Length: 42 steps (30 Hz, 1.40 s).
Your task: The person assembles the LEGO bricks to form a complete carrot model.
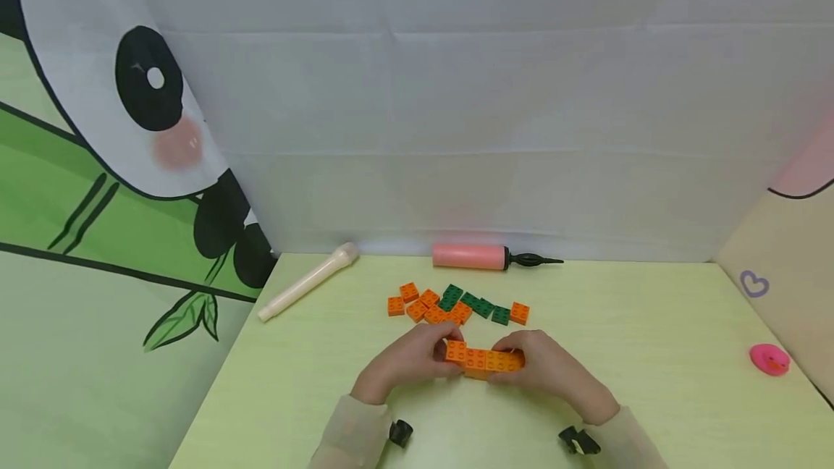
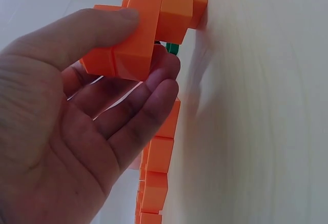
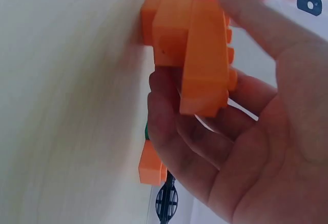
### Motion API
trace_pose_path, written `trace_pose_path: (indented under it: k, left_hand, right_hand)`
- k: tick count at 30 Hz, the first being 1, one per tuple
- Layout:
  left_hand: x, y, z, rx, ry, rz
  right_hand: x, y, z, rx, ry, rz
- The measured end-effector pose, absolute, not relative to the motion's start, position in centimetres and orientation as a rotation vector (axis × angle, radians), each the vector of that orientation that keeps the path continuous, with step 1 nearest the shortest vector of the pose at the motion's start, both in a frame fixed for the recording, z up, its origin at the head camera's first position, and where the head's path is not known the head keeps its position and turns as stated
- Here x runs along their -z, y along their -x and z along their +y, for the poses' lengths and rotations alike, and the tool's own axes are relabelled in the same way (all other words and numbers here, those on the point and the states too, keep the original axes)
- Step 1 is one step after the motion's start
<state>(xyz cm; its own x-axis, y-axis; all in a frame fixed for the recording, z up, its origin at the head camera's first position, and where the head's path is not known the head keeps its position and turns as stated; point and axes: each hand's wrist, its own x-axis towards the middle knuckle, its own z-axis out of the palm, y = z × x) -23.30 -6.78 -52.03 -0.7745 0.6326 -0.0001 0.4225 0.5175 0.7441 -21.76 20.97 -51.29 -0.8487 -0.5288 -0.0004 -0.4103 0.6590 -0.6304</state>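
Note:
An assembly of joined orange building bricks (image 1: 485, 361) is held between both hands near the front middle of the table, studs up in the head view. My left hand (image 1: 417, 355) grips its left end, where one brick sits higher than the row. In the left wrist view the thumb presses the near face of an orange brick (image 2: 141, 34), with fingers curled behind. My right hand (image 1: 546, 362) grips the other end; its thumb lies along the orange brick (image 3: 205, 75) in the right wrist view. Stacked layers show below the top bricks in both wrist views.
Beyond the hands lie loose orange bricks (image 1: 415, 310) and green bricks (image 1: 482, 307). A pink hand pump (image 1: 469, 256) with a black nozzle lies at the back. A pale stick-shaped tube (image 1: 306, 286) lies left, and a pink rubber duck (image 1: 769, 359) sits near the right edge.

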Motion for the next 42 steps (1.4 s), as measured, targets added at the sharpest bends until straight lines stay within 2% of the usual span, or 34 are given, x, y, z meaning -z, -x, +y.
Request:
trace_pose_path:
  k: [10,19,27,36,42]
  left_hand:
    - [51.7,23.4,-6.9,-1.084,-0.916,2.501]
    - [51.9,23.5,-6.9,-1.093,-0.906,2.515]
    - [52.0,23.5,-7.1,-1.107,-0.888,2.546]
    - [51.9,24.2,-6.6,-1.114,-0.8,2.59]
    - [51.6,24.7,-6.4,-1.129,-0.755,2.606]
  right_hand:
    - [51.0,23.5,22.8,1.19,0.51,2.902]
    - [53.1,26.7,23.3,1.066,0.369,2.991]
    - [53.5,27.4,23.2,1.029,0.285,2.903]
    - [52.6,28.0,24.2,1.069,0.282,2.813]
    - [51.4,28.4,25.2,1.19,0.386,2.721]
